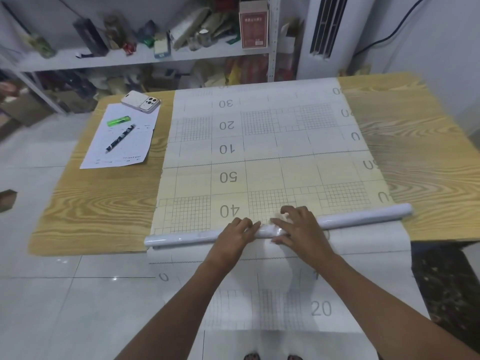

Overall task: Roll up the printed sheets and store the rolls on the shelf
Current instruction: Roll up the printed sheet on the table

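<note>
A long printed sheet [262,149] with grids and numbers lies across the wooden table [104,203] and hangs over its near edge toward the floor. A white roll [181,239] lies crosswise on the sheet near that edge. My left hand [235,233] and my right hand [298,227] rest side by side on the middle of the roll, fingers curved over its top. The white metal shelf [135,57] stands behind the table.
On the table's left lie a white paper [140,149] with a green lighter [118,121], a pen [120,138] and a phone [140,101]. The shelf is crowded with boxes and bottles. A white air conditioner [324,27] stands at the back right.
</note>
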Tool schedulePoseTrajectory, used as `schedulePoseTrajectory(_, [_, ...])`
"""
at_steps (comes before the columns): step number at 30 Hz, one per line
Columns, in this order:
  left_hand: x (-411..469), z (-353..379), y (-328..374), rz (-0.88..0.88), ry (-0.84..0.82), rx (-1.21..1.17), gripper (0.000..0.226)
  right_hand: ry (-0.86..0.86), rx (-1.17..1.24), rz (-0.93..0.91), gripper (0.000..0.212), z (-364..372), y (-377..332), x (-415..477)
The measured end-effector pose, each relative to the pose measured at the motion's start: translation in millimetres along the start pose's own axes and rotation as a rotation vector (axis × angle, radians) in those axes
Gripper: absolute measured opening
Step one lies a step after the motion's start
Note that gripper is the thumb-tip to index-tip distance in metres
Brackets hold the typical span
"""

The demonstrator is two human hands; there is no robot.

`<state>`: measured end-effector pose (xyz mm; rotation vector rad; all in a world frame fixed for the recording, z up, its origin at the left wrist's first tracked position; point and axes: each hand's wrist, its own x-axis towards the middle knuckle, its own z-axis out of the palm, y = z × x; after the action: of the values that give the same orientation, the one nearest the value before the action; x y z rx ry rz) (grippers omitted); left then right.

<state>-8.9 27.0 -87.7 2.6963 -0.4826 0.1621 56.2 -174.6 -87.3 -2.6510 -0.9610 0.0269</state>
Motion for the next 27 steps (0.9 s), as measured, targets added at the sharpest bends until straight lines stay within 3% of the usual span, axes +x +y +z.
schedulePoseTrajectory(4, [1.4,-0.3,-0.7,-0.021,-0.003,0.028,0.064,0.018,0.04,0.032,0.052,3.7,6.3,-7.0])
schedulePoseTrajectory(9, [-0.7,7.7,-5.1,-0.06,0.046,0.005,0.052,0.022,0.182,0.053,0.036,2.5,8.1,-3.4])
schedulePoseTrajectory(14, [-1.0,5.0,-3.2,-0.105,0.053,-0.063,0.042,0.027,0.15,0.063,0.03,-2.8,7.7,0.8])
schedulePoseTrajectory(18, [5.4,-0.8,-6.9,-0.164,0.018,-0.133,0.05,0.014,0.151,0.088,0.041,-7.7,5.7,1.3])
schedulePoseTrajectory(23, [11.4,-9.7,-9.2,-0.231,-0.042,0.023,0.035,0.029,0.162,0.158,0.025,-12.2,4.8,4.6])
schedulePoseTrajectory(27, [7.2,-10.5,-9.0,-0.17,-0.059,0.107,0.027,-0.007,0.146,0.174,0.012,-10.4,3.7,3.1])
